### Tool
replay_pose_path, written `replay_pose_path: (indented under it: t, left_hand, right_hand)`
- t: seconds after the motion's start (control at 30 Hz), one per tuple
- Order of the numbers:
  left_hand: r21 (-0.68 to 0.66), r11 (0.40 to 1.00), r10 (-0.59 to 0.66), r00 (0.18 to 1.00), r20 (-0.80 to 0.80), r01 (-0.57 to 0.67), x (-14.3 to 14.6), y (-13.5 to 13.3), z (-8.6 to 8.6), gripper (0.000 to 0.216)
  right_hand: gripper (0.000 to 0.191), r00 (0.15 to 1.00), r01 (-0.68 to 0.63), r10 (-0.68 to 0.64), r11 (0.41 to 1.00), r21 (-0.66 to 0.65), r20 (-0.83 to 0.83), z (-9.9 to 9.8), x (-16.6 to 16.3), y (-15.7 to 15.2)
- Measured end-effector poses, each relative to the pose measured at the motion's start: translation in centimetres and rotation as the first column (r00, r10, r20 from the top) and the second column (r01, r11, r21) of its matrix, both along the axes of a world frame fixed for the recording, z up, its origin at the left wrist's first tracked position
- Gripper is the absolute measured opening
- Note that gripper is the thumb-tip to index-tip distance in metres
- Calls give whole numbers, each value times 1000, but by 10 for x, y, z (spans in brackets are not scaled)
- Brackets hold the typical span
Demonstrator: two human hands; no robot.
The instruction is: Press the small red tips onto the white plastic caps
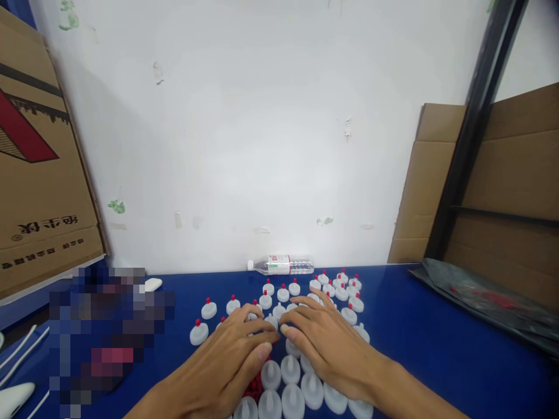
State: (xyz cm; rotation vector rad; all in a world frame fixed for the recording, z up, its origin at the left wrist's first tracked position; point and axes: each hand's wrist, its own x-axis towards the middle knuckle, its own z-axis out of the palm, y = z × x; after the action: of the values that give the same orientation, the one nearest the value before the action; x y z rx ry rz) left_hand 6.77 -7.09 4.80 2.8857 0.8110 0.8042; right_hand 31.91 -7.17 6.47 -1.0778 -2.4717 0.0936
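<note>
White caps (290,368) upright, red tips up, left hand (227,361) and right hand (325,343) flat, fingers apparently gripping nothing

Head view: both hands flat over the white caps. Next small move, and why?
Probably curl the left hand and right hand inward to gather the white caps beneath them. Both palms lie flat, fingertips almost meeting, gripping nothing, while red-tipped caps stand scattered across the blue table.

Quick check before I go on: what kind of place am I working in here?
Probably a small factory or packing bench. Dozens of identical white caps with red tips cover a blue table under both hands, left hand and right hand. Flattened cardboard boxes lean against the wall.
</note>
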Motion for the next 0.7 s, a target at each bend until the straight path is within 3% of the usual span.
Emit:
replay_pose_path:
  t: [0.27,0.57,0.7]
  left_hand:
    - [0,1000,23,1000,10,-23,-3,7,-17,37]
    - [-5,1000,20,1000,-5,-20,5,6,0,38]
    - [-36,999,19,998,-51,-21,9,4,7,42]
  right_hand:
    - [32,998,-2,0,999,36,70,-8,-1,2]
    - [10,998,57,-59,997,50,23,-15,3,8]
    - [11,996,77,-79,996,40,42,-16,2,10]
